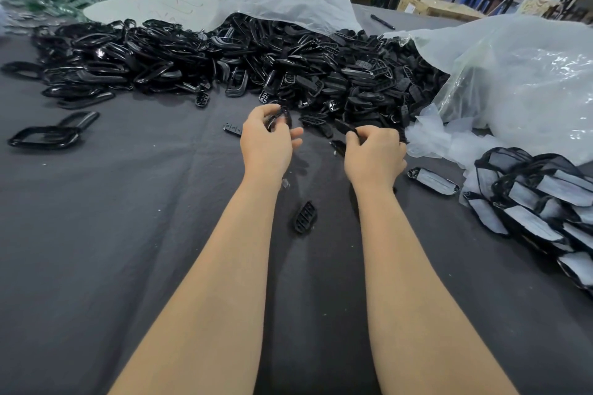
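Plastic parts gripped over cloth-covered bench (128,234)

Left hand (268,141) curls round a glossy black frame (285,113), mostly hidden by fingers, its axis unclear. Right hand (373,154) pinches a matte black insert (345,127), long axis pointing to 10 o'clock. The heap of parts (256,64) lies at 12 o'clock.
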`<control>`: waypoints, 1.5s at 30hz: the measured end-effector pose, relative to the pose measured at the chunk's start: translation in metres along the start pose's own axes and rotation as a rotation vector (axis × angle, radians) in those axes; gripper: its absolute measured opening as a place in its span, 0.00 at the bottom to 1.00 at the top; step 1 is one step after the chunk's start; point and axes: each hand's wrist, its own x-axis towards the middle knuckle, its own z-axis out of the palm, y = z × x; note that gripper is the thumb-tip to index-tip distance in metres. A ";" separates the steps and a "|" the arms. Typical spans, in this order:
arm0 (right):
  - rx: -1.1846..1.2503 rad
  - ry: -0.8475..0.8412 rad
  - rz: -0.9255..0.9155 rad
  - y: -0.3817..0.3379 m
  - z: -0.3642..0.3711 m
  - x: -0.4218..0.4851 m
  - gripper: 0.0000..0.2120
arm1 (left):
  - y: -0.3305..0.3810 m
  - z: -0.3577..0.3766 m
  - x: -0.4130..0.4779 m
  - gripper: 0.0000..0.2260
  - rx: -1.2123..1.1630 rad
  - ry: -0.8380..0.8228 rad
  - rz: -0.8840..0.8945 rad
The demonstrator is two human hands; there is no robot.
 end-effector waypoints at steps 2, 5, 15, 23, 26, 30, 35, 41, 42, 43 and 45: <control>0.209 0.012 -0.051 0.000 -0.003 0.001 0.12 | 0.001 0.000 -0.001 0.07 -0.021 -0.024 -0.029; 0.606 -0.070 0.027 -0.006 -0.011 0.001 0.12 | 0.000 0.001 -0.003 0.09 0.062 -0.039 -0.026; 1.353 -0.438 0.482 -0.012 -0.015 -0.001 0.04 | -0.003 0.003 0.000 0.09 0.029 -0.037 0.001; 1.346 -0.400 0.458 -0.012 -0.013 0.000 0.05 | -0.002 0.004 -0.003 0.12 0.005 -0.073 0.008; 1.255 -0.337 0.364 -0.012 -0.011 0.000 0.06 | -0.001 0.004 -0.004 0.10 -0.021 -0.048 0.003; 1.160 -0.273 0.301 -0.014 -0.008 0.000 0.06 | -0.001 0.005 -0.003 0.08 -0.050 -0.049 -0.007; 1.071 -0.168 0.169 -0.015 -0.009 -0.001 0.06 | 0.001 0.007 -0.003 0.08 -0.070 -0.076 -0.026; 0.891 -0.141 0.018 -0.015 -0.008 -0.005 0.06 | 0.001 0.006 -0.005 0.07 -0.052 -0.111 -0.008; 0.892 -0.151 0.001 -0.016 -0.008 -0.005 0.07 | 0.001 0.005 -0.005 0.07 -0.054 -0.113 0.000; 0.888 -0.160 -0.017 -0.016 -0.008 -0.005 0.07 | 0.001 0.005 -0.006 0.08 -0.056 -0.115 0.006; 0.850 -0.165 -0.055 -0.015 -0.007 -0.005 0.08 | 0.001 0.005 -0.006 0.08 -0.064 -0.116 0.010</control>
